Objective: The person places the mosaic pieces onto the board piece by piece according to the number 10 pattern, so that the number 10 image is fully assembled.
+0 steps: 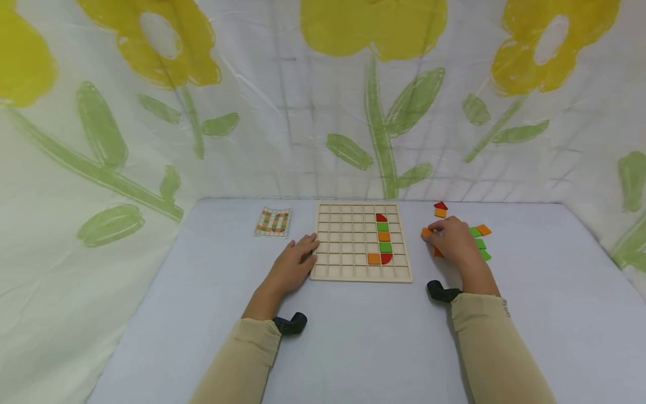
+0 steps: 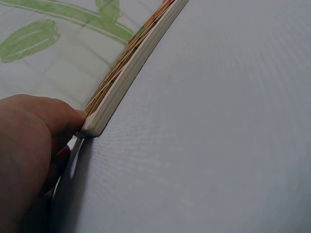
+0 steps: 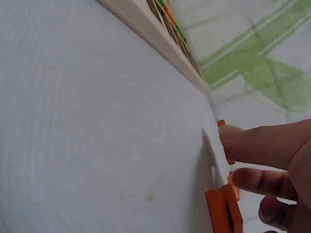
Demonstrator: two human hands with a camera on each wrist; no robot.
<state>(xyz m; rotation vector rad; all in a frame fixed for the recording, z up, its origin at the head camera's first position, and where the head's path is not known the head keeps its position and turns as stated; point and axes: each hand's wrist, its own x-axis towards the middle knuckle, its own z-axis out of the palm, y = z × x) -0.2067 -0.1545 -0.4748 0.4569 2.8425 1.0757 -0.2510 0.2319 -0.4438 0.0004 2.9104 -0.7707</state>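
Watching all three feeds remotely. Near side of the bench [image 1: 353,348]: left hand [image 1: 290,268] has its fingers loosely extended, thumb touching the rim of the wooden grid board [image 1: 335,241] at its near left corner; nothing enclosed that I can see. Risk, my judgement: an uneven push there could skew the board and jog the six set tiles [image 1: 384,237], nearest being a red quarter-round [image 1: 386,258] and the orange square [image 1: 373,258] beside it.

Right hand [image 1: 454,242], right of the board: thumb and fingertips nearly together, pinching an orange tile [image 1: 426,232], apparently just off the bench. Thin grip; a slip would probably drop it. Loose orange pieces [image 3: 219,212] lie just under the fingers, so a low sweep might scatter them.

Writing: small dark marks [image 1: 506,307] on the right cuff, illegible. No brand readable on the black wrist cameras [image 1: 291,324]. Farther off, the pattern card [image 1: 273,222] shows a coloured grid, no text I can make out.
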